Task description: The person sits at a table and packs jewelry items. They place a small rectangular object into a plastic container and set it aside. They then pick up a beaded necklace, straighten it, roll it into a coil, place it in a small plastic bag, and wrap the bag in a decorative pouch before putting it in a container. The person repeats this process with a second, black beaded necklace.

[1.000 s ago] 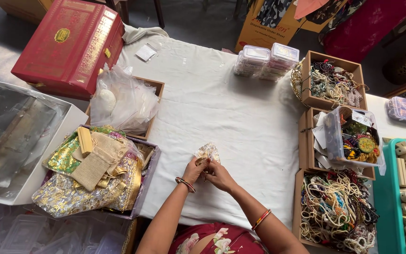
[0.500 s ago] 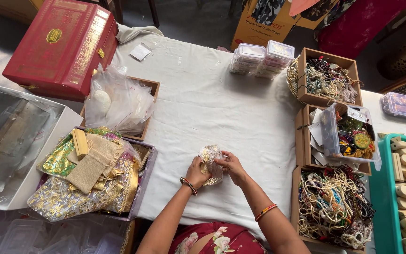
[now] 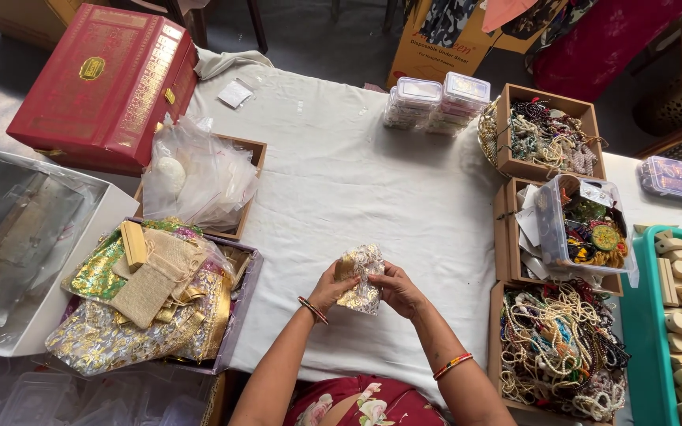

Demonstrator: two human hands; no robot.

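Left hand (image 3: 330, 287) and right hand (image 3: 398, 289) both pinching small gold-and-white pouch (image 3: 359, 276), held just above white cloth (image 3: 357, 173) near front edge. Step likely closing pouch mouth; next calls for firm pull on drawstring. Box of pouches (image 3: 151, 296) at left edge.
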